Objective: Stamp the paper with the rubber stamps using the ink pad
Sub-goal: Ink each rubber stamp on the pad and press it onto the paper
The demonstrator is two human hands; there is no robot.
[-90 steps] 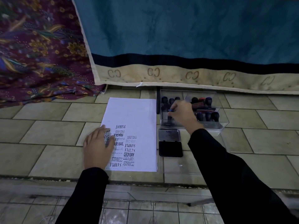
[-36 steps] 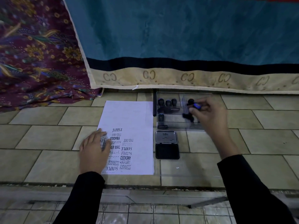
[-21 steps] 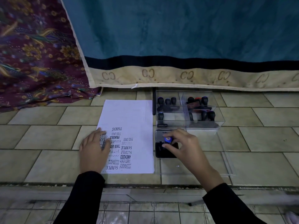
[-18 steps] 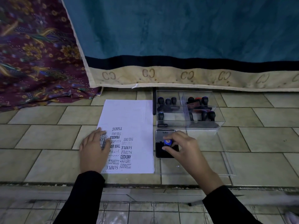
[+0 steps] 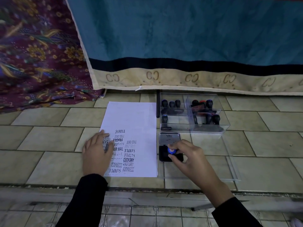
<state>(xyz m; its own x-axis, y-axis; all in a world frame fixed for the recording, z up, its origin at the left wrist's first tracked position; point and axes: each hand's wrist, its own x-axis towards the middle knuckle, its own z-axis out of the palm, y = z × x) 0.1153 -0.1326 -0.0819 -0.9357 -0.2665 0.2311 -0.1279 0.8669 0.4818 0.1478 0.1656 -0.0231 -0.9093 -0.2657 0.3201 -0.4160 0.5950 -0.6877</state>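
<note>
1. The right hand (image 5: 188,157) pinches a small rubber stamp with a blue round knob (image 5: 171,151) between thumb and fingertips, closed snugly around it; only the knob's top shows, the body being hidden under the fingers.
2. The stamp stands on the black ink surface of the open rectangular ink pad (image 5: 165,155), whose silver metal lid (image 5: 169,138) lies folded back on the far side.
3. Just left of the ink pad lies the white sheet of paper (image 5: 136,118), its near half crowded with black imprints such as SAMPLE, FAX OUT, FRAGILE, AIR MAIL, AMENDED and EXPRESS; many read upside down.
4. The left hand (image 5: 97,154) rests flat and spread on the paper's near left part, holding nothing and covering some imprints.
5. Beyond the ink pad sits a clear plastic compartmented box (image 5: 226,126) holding black-handled stamps (image 5: 172,104); its clear lid (image 5: 232,169) lies to the pad's right.
6. The held stamp's knob points up toward the camera, upright.
7. The paper's long axis runs away from the person, as does the ink pad's.
</note>
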